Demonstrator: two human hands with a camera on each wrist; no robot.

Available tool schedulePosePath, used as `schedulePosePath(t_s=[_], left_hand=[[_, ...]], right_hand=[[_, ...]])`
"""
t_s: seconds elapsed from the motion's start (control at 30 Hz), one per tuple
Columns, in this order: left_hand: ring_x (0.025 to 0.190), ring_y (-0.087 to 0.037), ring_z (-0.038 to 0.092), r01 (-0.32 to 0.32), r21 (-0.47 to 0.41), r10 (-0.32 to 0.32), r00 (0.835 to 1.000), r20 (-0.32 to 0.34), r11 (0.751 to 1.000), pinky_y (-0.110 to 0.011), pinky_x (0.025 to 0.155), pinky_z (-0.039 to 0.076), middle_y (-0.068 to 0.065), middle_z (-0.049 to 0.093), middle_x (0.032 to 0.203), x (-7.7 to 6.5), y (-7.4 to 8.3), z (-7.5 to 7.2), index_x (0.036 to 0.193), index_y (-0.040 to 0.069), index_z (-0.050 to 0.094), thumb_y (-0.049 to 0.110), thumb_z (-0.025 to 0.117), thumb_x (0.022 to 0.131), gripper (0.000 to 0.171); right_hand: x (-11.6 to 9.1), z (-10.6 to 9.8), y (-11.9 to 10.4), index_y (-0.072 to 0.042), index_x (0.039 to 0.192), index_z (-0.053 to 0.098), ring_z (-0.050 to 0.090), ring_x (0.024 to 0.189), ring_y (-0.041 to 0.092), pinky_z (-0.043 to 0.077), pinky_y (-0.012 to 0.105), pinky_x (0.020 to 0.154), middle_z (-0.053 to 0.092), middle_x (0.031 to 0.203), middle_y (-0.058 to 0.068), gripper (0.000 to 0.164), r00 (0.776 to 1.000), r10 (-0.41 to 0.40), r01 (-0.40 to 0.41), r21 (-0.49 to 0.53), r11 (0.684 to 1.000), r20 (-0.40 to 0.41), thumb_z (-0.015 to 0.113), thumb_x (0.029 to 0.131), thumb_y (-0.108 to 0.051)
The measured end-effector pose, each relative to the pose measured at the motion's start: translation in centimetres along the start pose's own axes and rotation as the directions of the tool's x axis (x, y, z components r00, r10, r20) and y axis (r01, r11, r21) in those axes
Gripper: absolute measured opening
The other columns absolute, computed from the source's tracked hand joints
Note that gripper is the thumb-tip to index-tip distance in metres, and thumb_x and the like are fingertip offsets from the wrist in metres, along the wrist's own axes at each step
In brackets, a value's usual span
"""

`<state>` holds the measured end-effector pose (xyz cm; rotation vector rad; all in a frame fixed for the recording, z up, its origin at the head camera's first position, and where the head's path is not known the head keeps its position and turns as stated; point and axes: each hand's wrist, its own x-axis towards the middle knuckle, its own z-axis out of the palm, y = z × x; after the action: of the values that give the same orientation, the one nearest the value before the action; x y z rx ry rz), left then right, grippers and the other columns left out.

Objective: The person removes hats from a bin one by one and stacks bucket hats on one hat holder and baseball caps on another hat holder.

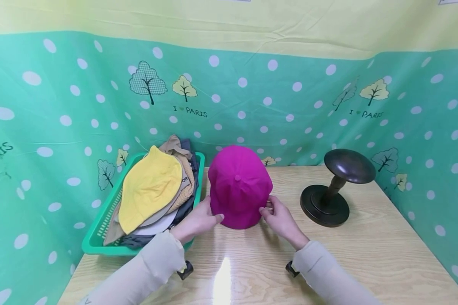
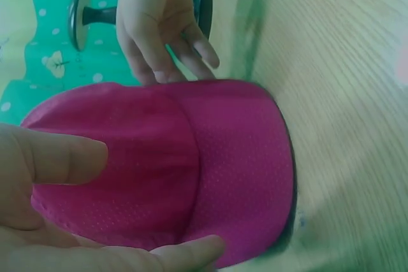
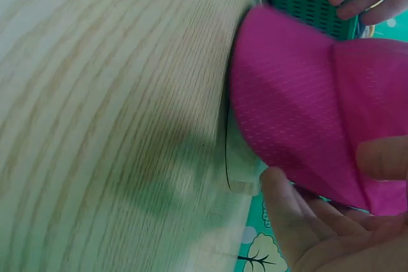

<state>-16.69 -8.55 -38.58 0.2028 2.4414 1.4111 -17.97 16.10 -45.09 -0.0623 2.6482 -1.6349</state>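
Note:
A magenta cap (image 1: pixel 237 186) stands crown up on the table, its brim facing the person. At its left side is my left hand (image 1: pixel 199 217), thumb extended near the brim; the left wrist view shows its thumb and a finger fairly straight beside the cap. On the opposite side, my right hand (image 1: pixel 277 218) is at the cap's edge, fingers loosely bent and thumb by the brim. From the right wrist, the thumb (image 3: pixel 384 157) overlaps the crown while the other fingers (image 3: pixel 287 211) lie along the lower edge.
Left of the cap, a green basket (image 1: pixel 99 250) holds a heap of hats, with a yellow bucket hat (image 1: pixel 150 190) on top. A dark hat stand (image 1: pixel 333 190) with a domed top stands to the right. A dotted green curtain (image 1: pixel 267 84) closes off the back and sides.

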Motion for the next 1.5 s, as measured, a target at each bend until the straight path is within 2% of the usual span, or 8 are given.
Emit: schedulePosePath(t_s=[0.17,0.4,0.57,0.73,0.97,1.13,1.3,1.5], left_hand=[[0.137,-0.036,0.031,-0.012,0.047,0.013,1.0,-0.018,0.999,-0.052,0.109,0.027,-0.022,0.034,0.148,-0.9,0.0,-0.1,0.147,-0.005,0.023,0.013,0.061,0.091,0.07],[0.116,-0.037,0.054,-0.152,0.191,0.169,0.982,-0.079,0.97,-0.046,0.092,0.048,-0.023,0.053,0.13,-2.6,0.3,-0.7,0.137,-0.006,0.043,0.01,0.063,0.088,0.055],[0.114,-0.033,0.055,-0.12,0.18,0.141,0.984,-0.11,0.976,-0.04,0.09,0.05,-0.02,0.053,0.128,-3.7,0.7,-2.3,0.137,-0.006,0.043,0.007,0.061,0.09,0.052],[0.113,-0.034,0.056,-0.076,0.182,0.102,0.986,-0.135,0.98,-0.041,0.092,0.049,-0.022,0.051,0.13,-4.3,0.6,-4.5,0.14,-0.007,0.038,0.011,0.058,0.093,0.054],[0.112,-0.035,0.057,-0.093,0.263,0.152,0.965,-0.212,0.96,-0.045,0.093,0.048,-0.025,0.053,0.128,-4.8,-0.1,-7.5,0.135,-0.008,0.044,0.013,0.057,0.095,0.047],[0.11,-0.038,0.057,-0.081,0.322,0.17,0.951,-0.259,0.943,-0.047,0.091,0.048,-0.027,0.054,0.127,-5.0,-0.6,-9.6,0.131,-0.009,0.048,0.015,0.057,0.094,0.045],[0.108,-0.04,0.057,-0.049,0.361,0.166,0.94,-0.299,0.931,-0.05,0.091,0.047,-0.028,0.054,0.125,-5.1,-1.0,-11.5,0.13,-0.009,0.049,0.016,0.056,0.095,0.045],[0.115,-0.043,0.052,0.032,0.301,0.062,0.953,-0.295,0.953,-0.051,0.092,0.046,-0.03,0.052,0.127,-4.6,-2.1,-13.9,0.134,-0.011,0.043,0.022,0.053,0.097,0.05]], right_hand=[[-0.1,-0.2,0.0,-0.001,0.14,0.038,0.061,0.109,0.028,0.052,0.038,0.087,0.057,0.128,0.017,0.049,1.0,0.015,-0.015,-0.066,0.998,-0.003,0.055,0.095,-0.013],[-0.9,-0.8,-0.3,0.001,0.132,0.042,0.064,0.092,0.023,0.053,0.034,0.075,0.063,0.109,0.013,0.043,0.991,-0.032,0.019,-0.106,0.994,-0.127,0.055,0.093,-0.01],[-1.7,-1.0,-1.2,-0.004,0.129,0.04,0.062,0.081,0.02,0.05,0.03,0.068,0.061,0.097,0.008,0.037,0.977,-0.063,0.054,-0.047,0.997,-0.205,0.054,0.095,-0.011],[-2.3,-0.6,-2.4,-0.005,0.119,0.047,0.062,0.076,0.023,0.05,0.026,0.063,0.061,0.092,0.011,0.026,0.969,-0.133,0.137,0.008,0.991,-0.21,0.053,0.094,-0.006],[-3.3,0.8,-3.5,-0.005,0.1,0.062,0.061,0.068,0.021,0.049,0.025,0.055,0.062,0.082,0.007,0.008,0.936,-0.271,0.286,0.037,0.957,-0.226,0.058,0.093,-0.005],[-3.7,2.0,-4.2,-0.005,0.095,0.062,0.061,0.065,0.023,0.05,0.025,0.054,0.062,0.078,0.003,0.006,0.92,-0.344,0.36,0.06,0.931,-0.186,0.058,0.093,-0.002],[-3.8,3.1,-4.8,-0.003,0.094,0.062,0.061,0.064,0.02,0.051,0.026,0.054,0.063,0.077,0.007,0.006,0.924,-0.364,0.374,0.076,0.924,-0.115,0.056,0.093,-0.003],[-3.7,4.7,-5.2,-0.008,0.094,0.062,0.058,0.065,0.012,0.051,0.025,0.056,0.062,0.08,0.007,0.006,0.921,-0.385,0.389,0.087,0.917,-0.061,0.057,0.094,-0.006]])
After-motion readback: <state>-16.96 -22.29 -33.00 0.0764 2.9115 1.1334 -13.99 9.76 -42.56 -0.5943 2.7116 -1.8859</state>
